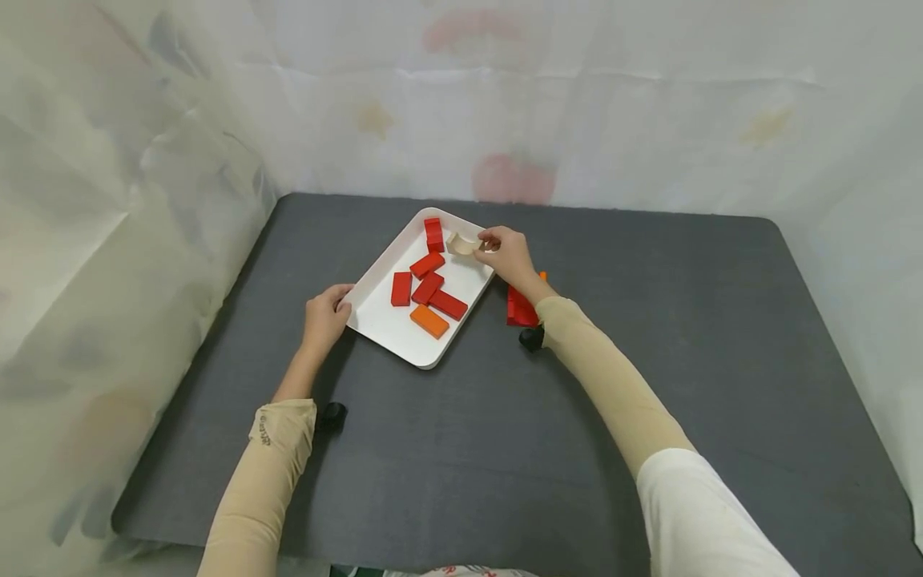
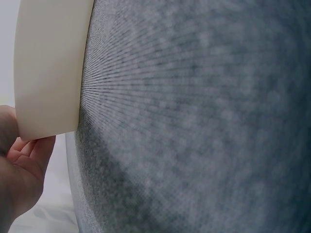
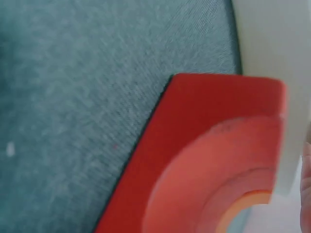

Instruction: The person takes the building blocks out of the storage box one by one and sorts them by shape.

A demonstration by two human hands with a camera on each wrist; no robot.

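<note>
Cream arch block [image 1: 461, 243] in right grip [image 1: 507, 254]

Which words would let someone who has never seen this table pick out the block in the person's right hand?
Start at the white tray on the dark grey table. At the tray's far right edge, the right hand pinches a pale cream arch-shaped block. It is the only uncoloured, curved piece there: the tray's other blocks are flat rectangles, red ones and one orange.
</note>
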